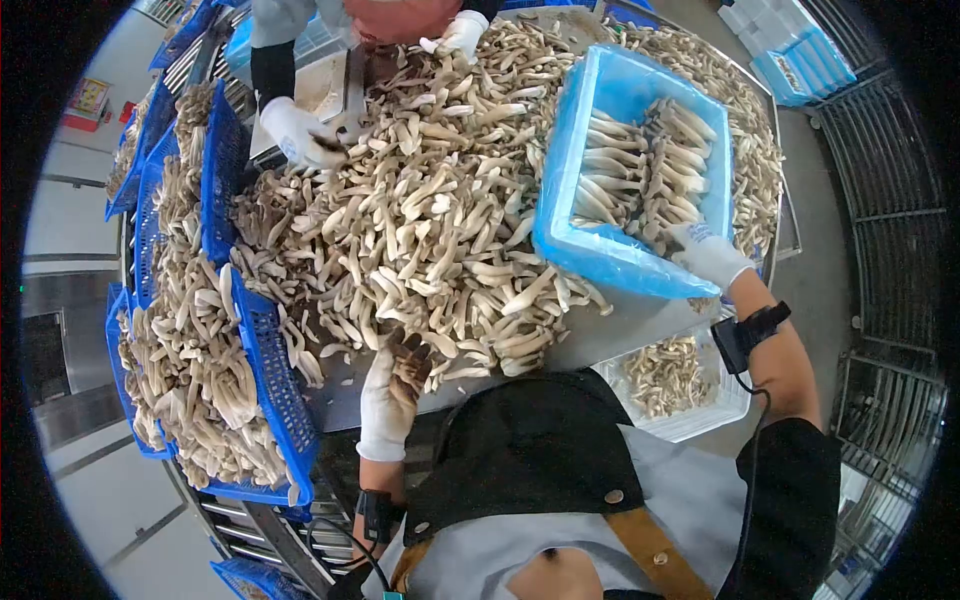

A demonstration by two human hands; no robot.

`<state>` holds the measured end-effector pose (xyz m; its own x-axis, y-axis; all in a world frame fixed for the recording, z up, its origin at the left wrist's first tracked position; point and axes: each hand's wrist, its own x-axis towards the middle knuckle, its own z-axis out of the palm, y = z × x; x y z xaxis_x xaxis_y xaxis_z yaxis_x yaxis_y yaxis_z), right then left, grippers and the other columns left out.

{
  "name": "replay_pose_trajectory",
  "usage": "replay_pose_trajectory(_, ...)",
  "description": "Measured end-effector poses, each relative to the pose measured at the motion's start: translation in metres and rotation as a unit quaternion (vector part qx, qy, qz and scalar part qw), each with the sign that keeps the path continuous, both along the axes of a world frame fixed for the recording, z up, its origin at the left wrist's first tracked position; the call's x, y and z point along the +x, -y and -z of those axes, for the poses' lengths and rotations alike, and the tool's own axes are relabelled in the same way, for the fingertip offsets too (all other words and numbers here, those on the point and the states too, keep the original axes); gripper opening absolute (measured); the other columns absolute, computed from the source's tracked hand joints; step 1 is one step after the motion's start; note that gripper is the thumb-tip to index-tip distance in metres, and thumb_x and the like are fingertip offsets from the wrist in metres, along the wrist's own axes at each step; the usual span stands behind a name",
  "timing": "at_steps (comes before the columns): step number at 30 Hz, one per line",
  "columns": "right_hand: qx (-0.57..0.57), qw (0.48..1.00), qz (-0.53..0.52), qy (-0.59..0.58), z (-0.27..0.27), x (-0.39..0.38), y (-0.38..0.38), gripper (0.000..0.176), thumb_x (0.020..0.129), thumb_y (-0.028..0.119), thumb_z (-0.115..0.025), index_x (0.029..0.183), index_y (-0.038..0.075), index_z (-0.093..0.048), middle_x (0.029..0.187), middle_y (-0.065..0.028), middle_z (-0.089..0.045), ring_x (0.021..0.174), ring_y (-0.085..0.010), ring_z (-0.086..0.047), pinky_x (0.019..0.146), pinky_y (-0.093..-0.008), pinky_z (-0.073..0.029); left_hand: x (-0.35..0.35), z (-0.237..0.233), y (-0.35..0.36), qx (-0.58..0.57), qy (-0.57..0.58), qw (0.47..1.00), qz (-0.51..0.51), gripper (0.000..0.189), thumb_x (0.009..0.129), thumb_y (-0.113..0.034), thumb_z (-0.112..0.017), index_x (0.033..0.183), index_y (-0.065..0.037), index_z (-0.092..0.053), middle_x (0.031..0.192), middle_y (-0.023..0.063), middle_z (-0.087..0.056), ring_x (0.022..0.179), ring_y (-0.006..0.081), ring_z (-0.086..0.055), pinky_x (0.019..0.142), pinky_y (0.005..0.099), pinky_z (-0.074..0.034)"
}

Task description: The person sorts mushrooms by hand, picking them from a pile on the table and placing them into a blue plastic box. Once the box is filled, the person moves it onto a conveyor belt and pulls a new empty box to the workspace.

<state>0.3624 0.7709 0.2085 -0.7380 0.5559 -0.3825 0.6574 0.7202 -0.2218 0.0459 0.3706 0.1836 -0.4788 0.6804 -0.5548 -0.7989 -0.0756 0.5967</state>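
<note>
My left hand [390,393], in a white glove with dark-soiled fingers, is at the near edge of a large heap of loose mushrooms [430,210]. Its fingers are apart, beside some stems, and I see nothing held in them. My right hand [712,256], also gloved, reaches over the near right corner of a box [560,215] lined with blue plastic film. Its fingers are closed on mushrooms [655,225] at the near end of a row inside; the fingertips are partly hidden. Two neat rows of mushrooms lie side by side in the box, which rests tilted on the heap.
Blue crates [275,375] full of mushrooms line the left side. A white bin [735,395] with mushrooms stands below the table's near edge. Across the table, a co-worker's gloved hands [300,135] touch the heap. Blue-lined boxes [805,65] are stacked at the far right.
</note>
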Motion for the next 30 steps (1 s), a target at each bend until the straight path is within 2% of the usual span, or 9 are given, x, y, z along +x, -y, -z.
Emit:
replay_pose_trajectory(1,-0.064,0.996,0.025,0.049,-0.01,-0.007,-0.008,0.03,0.086,0.018,-0.061,0.112,0.004,-0.059,0.115,-0.0205,-0.059,0.109,-0.0379,-0.057,0.092,-0.0456,-0.047,0.001,-0.002,0.0,-0.009,-0.021,1.0,0.004,0.046,0.099,-0.032,-0.055,0.133,-0.002,-0.048,0.121,0.0112,-0.06,0.106,0.0219,-0.061,0.093,0.0352,-0.049)
replay_pose_trajectory(12,0.173,0.932,-0.297,-0.114,0.016,-0.035,0.002,0.019,0.079,0.013,-0.058,0.094,0.007,-0.068,0.105,-0.0093,-0.06,0.102,-0.0292,-0.055,0.089,-0.0405,-0.045,-0.027,0.014,0.035,-0.036,-0.063,0.997,-0.022,0.051,0.098,-0.03,-0.058,0.139,-0.003,-0.044,0.119,0.0098,-0.059,0.101,0.0179,-0.059,0.092,0.0351,-0.048)
replay_pose_trajectory(15,0.095,0.981,-0.161,-0.06,0.023,-0.035,0.004,0.02,0.088,0.018,-0.058,0.103,0.007,-0.065,0.104,-0.0133,-0.06,0.102,-0.0336,-0.055,0.093,-0.0428,-0.043,-0.035,0.026,0.052,-0.059,-0.075,0.994,-0.054,0.046,0.099,-0.026,-0.058,0.137,-0.003,-0.046,0.119,0.0104,-0.061,0.103,0.0188,-0.061,0.091,0.0349,-0.049)
replay_pose_trajectory(17,0.094,0.974,-0.202,-0.044,0.024,-0.035,-0.005,0.021,0.087,0.018,-0.058,0.103,0.005,-0.064,0.106,-0.0149,-0.06,0.104,-0.0348,-0.055,0.093,-0.0432,-0.043,-0.041,0.03,0.056,-0.107,-0.12,0.983,-0.085,0.046,0.098,-0.02,-0.057,0.137,0.001,-0.046,0.125,0.0132,-0.059,0.114,0.0247,-0.058,0.098,0.0365,-0.046)
replay_pose_trajectory(21,0.054,0.985,-0.164,-0.019,-0.008,-0.062,-0.001,0.024,0.089,0.018,-0.06,0.108,0.003,-0.062,0.115,-0.018,-0.058,0.112,-0.0376,-0.053,0.097,-0.0452,-0.042,-0.08,0.062,0.077,-0.341,-0.498,0.797,-0.036,0.054,0.094,-0.022,-0.058,0.139,0.005,-0.043,0.137,0.0235,-0.049,0.129,0.0373,-0.044,0.11,0.0416,-0.033)
replay_pose_trajectory(25,0.057,0.979,-0.107,-0.166,-0.048,-0.123,0.039,0.034,0.09,0.018,-0.061,0.119,0.001,-0.059,0.114,-0.02,-0.061,0.109,-0.036,-0.057,0.094,-0.0419,-0.045,-0.123,0.089,0.068,-0.539,-0.51,0.669,-0.038,0.07,0.088,-0.041,-0.063,0.14,0.001,-0.043,0.146,0.0272,-0.038,0.135,0.0447,-0.034,0.113,0.0489,-0.026)
replay_pose_trajectory(26,0.003,0.976,-0.118,-0.183,-0.056,-0.149,0.057,0.036,0.089,0.02,-0.062,0.119,0.0,-0.059,0.115,-0.0202,-0.061,0.109,-0.0364,-0.057,0.094,-0.0417,-0.045,-0.139,0.128,0.071,-0.603,-0.539,0.588,-0.029,0.069,0.088,-0.045,-0.063,0.142,-0.006,-0.045,0.148,0.0248,-0.037,0.136,0.0454,-0.031,0.114,0.0542,-0.022)
replay_pose_trajectory(28,-0.103,0.962,-0.139,-0.21,-0.066,-0.193,0.087,0.039,0.088,0.022,-0.064,0.12,0.0,-0.058,0.115,-0.0206,-0.06,0.108,-0.0371,-0.058,0.094,-0.0414,-0.045,-0.149,0.133,0.051,-0.601,-0.514,0.611,-0.046,0.068,0.087,-0.049,-0.061,0.142,-0.011,-0.046,0.15,0.0218,-0.036,0.138,0.0456,-0.029,0.113,0.0577,-0.019)
replay_pose_trajectory(30,-0.165,0.957,-0.219,-0.096,-0.062,-0.238,0.12,0.044,0.091,0.025,-0.062,0.127,0.001,-0.054,0.117,-0.0223,-0.06,0.112,-0.0362,-0.056,0.1,-0.0426,-0.042,-0.151,0.139,0.019,-0.559,-0.529,0.637,-0.03,0.067,0.087,-0.05,-0.06,0.141,-0.011,-0.048,0.15,0.0207,-0.038,0.138,0.0401,-0.033,0.112,0.0559,-0.025)
